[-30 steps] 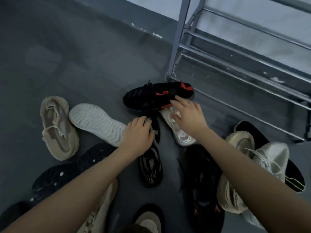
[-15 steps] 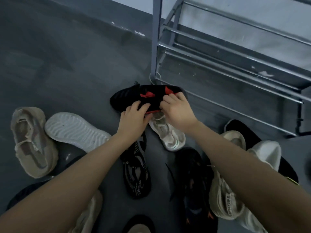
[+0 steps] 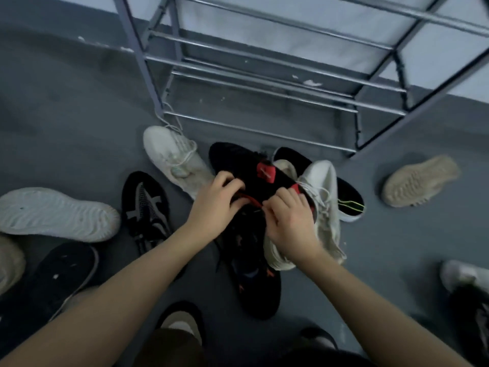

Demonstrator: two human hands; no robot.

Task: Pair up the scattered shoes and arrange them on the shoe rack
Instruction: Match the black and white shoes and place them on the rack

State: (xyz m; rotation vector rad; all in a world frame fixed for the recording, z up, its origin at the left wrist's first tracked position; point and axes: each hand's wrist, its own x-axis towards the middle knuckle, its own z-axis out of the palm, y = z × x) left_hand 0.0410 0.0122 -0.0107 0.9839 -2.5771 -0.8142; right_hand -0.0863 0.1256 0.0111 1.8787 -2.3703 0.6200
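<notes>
Both hands, left point(image 3: 214, 205) and right point(image 3: 289, 221), gripping black red-tabbed shoe point(image 3: 238, 160), no legible branding

We look down on what appears to be a home entryway or storage corner: a bare metal shoe rack point(image 3: 264, 75) stands against a pale wall point(image 3: 291, 30) on a grey painted floor point(image 3: 66, 115), its paint chipped along the base, with sneakers strewn about it, among them a white sneaker point(image 3: 172, 157) and an overturned tan one point(image 3: 420, 180).
</notes>
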